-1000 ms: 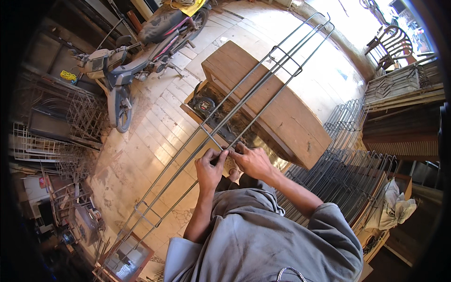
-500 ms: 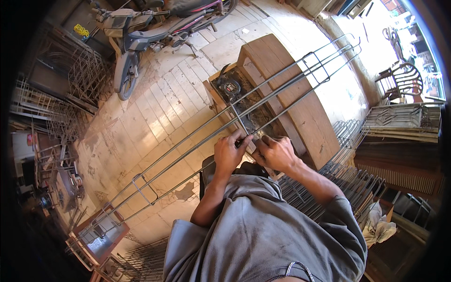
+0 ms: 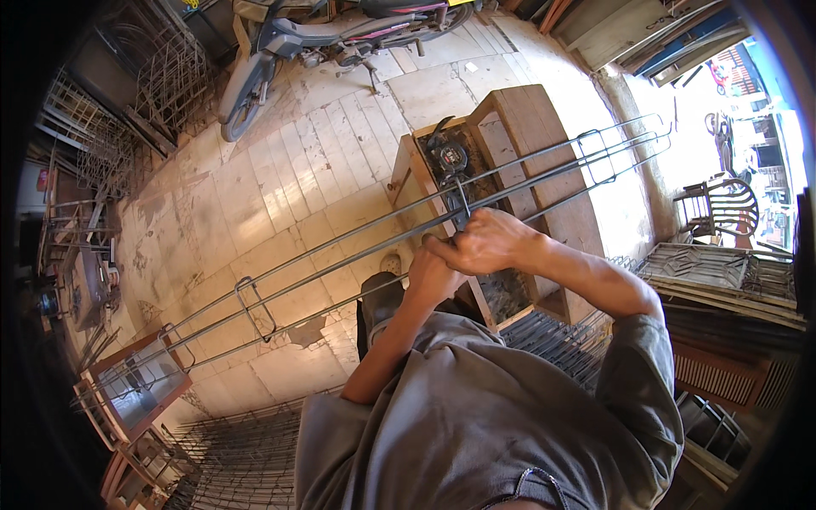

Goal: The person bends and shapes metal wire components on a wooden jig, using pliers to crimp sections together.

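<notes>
A long steel rebar cage runs slantwise across in front of me, its thin bars joined by several bent wire stirrups. Near its middle both hands meet at a stirrup, on the bar closest to me. My left hand is closed round that bar, knuckles up. Touching it, my right hand is a fist at the stirrup's near corner; its fingers hide what they grip. Below the bars is an open wooden cabinet with a round black tape measure in it.
A motorbike stands at the far left on the tiled floor. Bundled steel frames lie at the lower left, beside a framed glass panel under the cage's end. A wooden chair is at the right.
My right hand has turned and lifted into a fist against my left, which has moved slightly right. The whole view has shifted, so the cage and cabinet sit lower.
</notes>
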A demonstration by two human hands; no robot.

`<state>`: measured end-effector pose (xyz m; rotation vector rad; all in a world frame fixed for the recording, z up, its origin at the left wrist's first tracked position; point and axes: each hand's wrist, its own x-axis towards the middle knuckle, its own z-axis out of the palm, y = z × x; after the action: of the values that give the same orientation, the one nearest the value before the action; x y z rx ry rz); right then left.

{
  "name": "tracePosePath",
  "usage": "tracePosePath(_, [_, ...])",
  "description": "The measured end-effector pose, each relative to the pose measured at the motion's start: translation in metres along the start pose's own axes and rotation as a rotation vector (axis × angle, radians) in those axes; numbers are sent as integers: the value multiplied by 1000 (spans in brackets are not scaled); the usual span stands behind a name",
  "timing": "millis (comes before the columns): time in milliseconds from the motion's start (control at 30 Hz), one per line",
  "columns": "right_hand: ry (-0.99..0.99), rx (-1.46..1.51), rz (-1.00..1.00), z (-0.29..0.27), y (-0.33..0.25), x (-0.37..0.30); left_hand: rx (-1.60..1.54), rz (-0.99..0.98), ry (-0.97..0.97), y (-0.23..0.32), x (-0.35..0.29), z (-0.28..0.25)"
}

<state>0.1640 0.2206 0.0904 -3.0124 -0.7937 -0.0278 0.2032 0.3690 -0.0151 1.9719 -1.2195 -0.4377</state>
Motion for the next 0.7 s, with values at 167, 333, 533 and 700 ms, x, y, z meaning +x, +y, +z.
tracePosePath(167, [-8, 96, 15, -1, 3, 7, -165, -40, 121, -1, 2, 9])
tracePosePath(333, [49, 91, 53, -4, -4, 3, -160, -147, -84, -16, -3, 21])
tracePosePath(533, [31, 103, 209, 10, -13, 14, -231, -55, 105, -24, -12, 23])
tracePosePath(700, [115, 91, 396, -3, -9, 9, -172, -68, -38, -21, -1, 4])
